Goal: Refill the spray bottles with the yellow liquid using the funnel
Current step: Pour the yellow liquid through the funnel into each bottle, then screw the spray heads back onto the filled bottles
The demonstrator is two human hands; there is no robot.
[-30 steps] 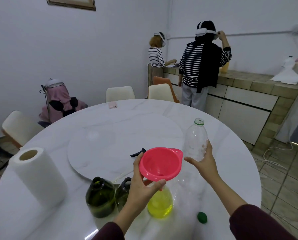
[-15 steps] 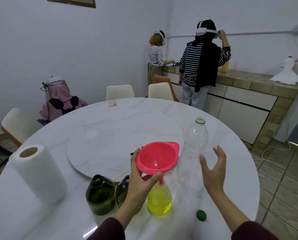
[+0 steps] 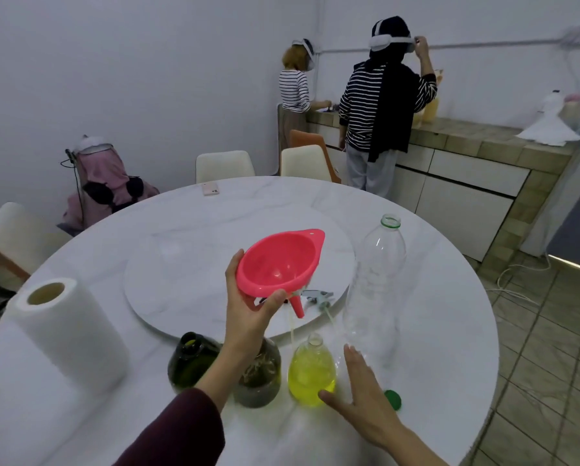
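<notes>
Head view over a round white counter (image 3: 433, 324). Left hand (image 3: 248, 314), its grip clamped on a pink funnel (image 3: 278, 264), holds it tilted above the counter. Right hand (image 3: 366, 395), fingers spread apart, reaches beside a small bottle of yellow liquid (image 3: 311, 371), thumb possibly touching it. An empty clear bottle (image 3: 377, 280) stands just behind.

Round white marble table (image 3: 433, 314) with raised turntable (image 3: 187, 264) at centre. On top: paper towel roll (image 3: 69, 334), two dark green bottles (image 3: 189, 361), flask of yellow liquid (image 3: 310, 373), tall clear bottle (image 3: 376, 287), green cap (image 3: 393, 397), pink phone (image 3: 210, 189).
</notes>
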